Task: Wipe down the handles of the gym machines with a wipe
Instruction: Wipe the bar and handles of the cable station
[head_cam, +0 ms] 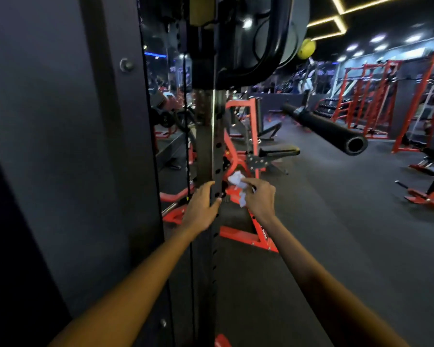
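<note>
Left hand [203,206] is gripping the black perforated upright [214,171] of the machine, fingers curling round its front edge, thumb on the near side. Right hand [258,196] is pinching a crumpled white wipe [236,180], fingers closing on it; the wipe is sitting just right of the upright, at about the left hand's height, and I cannot tell whether it is touching the metal. Both forearms are reaching forward from the bottom of the view. A black padded bar [328,128] is jutting toward the camera on the right, well apart from both hands. Red racks [376,96] and a bench [278,152] are standing behind on the dark floor [348,221].
</note>
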`<control>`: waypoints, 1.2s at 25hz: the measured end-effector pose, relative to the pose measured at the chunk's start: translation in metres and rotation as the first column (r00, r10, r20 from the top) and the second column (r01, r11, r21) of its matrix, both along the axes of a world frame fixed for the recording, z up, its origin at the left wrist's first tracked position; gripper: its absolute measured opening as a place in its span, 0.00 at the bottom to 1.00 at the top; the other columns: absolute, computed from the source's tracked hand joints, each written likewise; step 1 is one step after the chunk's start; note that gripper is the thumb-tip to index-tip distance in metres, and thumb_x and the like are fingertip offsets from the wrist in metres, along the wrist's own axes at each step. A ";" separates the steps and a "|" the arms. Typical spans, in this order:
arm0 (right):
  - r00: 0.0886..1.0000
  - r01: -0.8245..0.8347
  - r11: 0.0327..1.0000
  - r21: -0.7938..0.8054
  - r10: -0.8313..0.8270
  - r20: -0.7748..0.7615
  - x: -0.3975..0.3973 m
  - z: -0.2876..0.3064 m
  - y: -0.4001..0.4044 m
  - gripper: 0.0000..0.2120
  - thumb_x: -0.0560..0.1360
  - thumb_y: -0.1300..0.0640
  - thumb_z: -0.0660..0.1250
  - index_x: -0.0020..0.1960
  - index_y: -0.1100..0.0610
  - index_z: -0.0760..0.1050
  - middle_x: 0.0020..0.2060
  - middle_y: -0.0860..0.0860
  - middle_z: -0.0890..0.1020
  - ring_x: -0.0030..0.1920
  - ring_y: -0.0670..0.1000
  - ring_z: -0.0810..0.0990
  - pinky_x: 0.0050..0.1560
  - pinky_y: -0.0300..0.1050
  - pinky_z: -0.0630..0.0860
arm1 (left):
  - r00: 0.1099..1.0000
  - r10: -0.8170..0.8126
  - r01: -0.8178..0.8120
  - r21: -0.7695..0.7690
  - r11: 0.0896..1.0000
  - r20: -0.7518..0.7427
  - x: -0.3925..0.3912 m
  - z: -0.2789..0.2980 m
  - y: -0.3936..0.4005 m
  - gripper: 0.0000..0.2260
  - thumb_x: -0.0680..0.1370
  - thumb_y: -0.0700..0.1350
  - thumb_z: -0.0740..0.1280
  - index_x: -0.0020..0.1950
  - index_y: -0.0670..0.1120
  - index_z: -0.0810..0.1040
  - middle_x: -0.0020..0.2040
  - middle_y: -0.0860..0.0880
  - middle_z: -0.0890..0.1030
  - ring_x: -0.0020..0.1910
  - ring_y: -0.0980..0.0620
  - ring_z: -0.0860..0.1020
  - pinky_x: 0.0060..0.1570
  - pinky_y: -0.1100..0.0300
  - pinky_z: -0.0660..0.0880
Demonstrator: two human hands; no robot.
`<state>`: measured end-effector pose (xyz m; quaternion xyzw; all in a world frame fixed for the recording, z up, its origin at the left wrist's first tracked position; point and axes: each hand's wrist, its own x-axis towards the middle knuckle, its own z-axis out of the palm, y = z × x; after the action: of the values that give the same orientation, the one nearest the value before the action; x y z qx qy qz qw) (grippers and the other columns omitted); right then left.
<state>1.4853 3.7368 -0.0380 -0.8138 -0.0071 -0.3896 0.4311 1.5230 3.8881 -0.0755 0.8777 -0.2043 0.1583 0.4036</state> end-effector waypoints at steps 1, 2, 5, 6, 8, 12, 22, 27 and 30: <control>0.997 -0.045 0.999 0.006 0.046 -0.066 -0.001 -0.015 0.002 0.16 0.67 0.76 0.60 0.49 0.67 0.82 0.44 0.62 0.83 0.40 0.49 0.83 0.42 0.25 0.67 | 0.998 0.021 -0.020 0.024 1.000 -0.060 -0.005 -0.017 0.005 0.25 0.79 0.44 0.64 0.74 0.42 0.62 0.71 0.43 0.68 0.69 0.44 0.68 0.68 0.53 0.65; 0.987 -0.088 0.996 0.013 0.089 -0.134 0.000 -0.030 0.002 0.16 0.67 0.77 0.60 0.49 0.67 0.81 0.42 0.62 0.83 0.33 0.45 0.81 0.38 0.22 0.68 | 0.994 0.038 -0.034 0.050 0.998 -0.098 -0.010 -0.031 0.009 0.25 0.78 0.43 0.65 0.74 0.43 0.62 0.71 0.43 0.69 0.69 0.44 0.68 0.67 0.53 0.65; 0.919 -0.228 0.973 -0.022 0.208 -0.335 0.008 -0.077 0.004 0.14 0.71 0.73 0.60 0.47 0.65 0.83 0.35 0.60 0.84 0.34 0.45 0.81 0.40 0.28 0.75 | 0.964 0.146 -0.119 0.129 0.984 -0.222 -0.031 -0.071 0.020 0.26 0.78 0.43 0.65 0.74 0.43 0.62 0.72 0.43 0.67 0.70 0.45 0.67 0.67 0.56 0.64; 0.888 -0.273 0.961 -0.030 0.240 -0.392 0.009 -0.091 0.006 0.12 0.72 0.71 0.61 0.46 0.64 0.83 0.33 0.59 0.83 0.35 0.48 0.82 0.39 0.31 0.76 | 0.952 0.183 -0.149 0.152 0.977 -0.245 -0.038 -0.083 0.024 0.25 0.78 0.43 0.65 0.73 0.43 0.62 0.71 0.43 0.68 0.69 0.45 0.67 0.66 0.57 0.64; 0.849 -0.334 0.942 -0.034 0.284 -0.446 0.007 -0.111 0.011 0.08 0.72 0.69 0.63 0.45 0.66 0.81 0.35 0.60 0.83 0.39 0.55 0.82 0.36 0.33 0.72 | 0.921 0.263 -0.208 0.208 0.956 -0.288 -0.058 -0.103 0.027 0.24 0.77 0.42 0.65 0.72 0.42 0.64 0.69 0.41 0.70 0.67 0.43 0.69 0.64 0.58 0.65; 0.778 -0.515 0.845 -0.145 0.389 -0.493 -0.004 -0.139 0.018 0.11 0.65 0.61 0.61 0.37 0.68 0.77 0.37 0.65 0.81 0.40 0.61 0.80 0.39 0.49 0.69 | 0.822 0.446 -0.339 0.325 0.883 -0.354 -0.101 -0.134 0.028 0.26 0.77 0.44 0.66 0.73 0.41 0.63 0.69 0.40 0.70 0.67 0.41 0.69 0.65 0.52 0.67; 0.353 -0.935 0.263 -0.237 0.640 -0.683 -0.118 -0.187 0.072 0.11 0.70 0.61 0.64 0.30 0.62 0.72 0.31 0.63 0.78 0.37 0.53 0.80 0.32 0.45 0.65 | 0.384 0.825 -0.671 0.489 0.558 -0.415 -0.309 -0.176 0.017 0.23 0.78 0.45 0.63 0.72 0.40 0.64 0.70 0.41 0.68 0.66 0.40 0.68 0.63 0.52 0.67; 0.119 -0.986 -0.006 -0.169 0.685 -0.719 -0.225 -0.204 0.096 0.09 0.71 0.66 0.63 0.32 0.63 0.75 0.35 0.61 0.80 0.40 0.56 0.79 0.34 0.47 0.67 | 0.127 0.922 -0.779 0.538 0.321 -0.366 -0.431 -0.176 0.001 0.25 0.78 0.44 0.63 0.73 0.40 0.61 0.72 0.41 0.66 0.70 0.41 0.65 0.67 0.53 0.61; 0.010 -0.986 -0.110 -0.126 0.713 -0.701 -0.291 -0.206 0.092 0.14 0.71 0.66 0.63 0.28 0.56 0.67 0.31 0.57 0.75 0.35 0.53 0.75 0.33 0.43 0.65 | -0.018 0.934 -0.821 0.539 0.191 -0.357 -0.505 -0.173 -0.029 0.30 0.78 0.44 0.63 0.77 0.43 0.54 0.75 0.42 0.62 0.72 0.41 0.62 0.70 0.50 0.61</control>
<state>1.1942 3.8285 -0.2440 -0.7319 -0.5856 0.2168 0.2728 1.0177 3.8589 -0.2480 0.8265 0.5324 0.0544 0.1745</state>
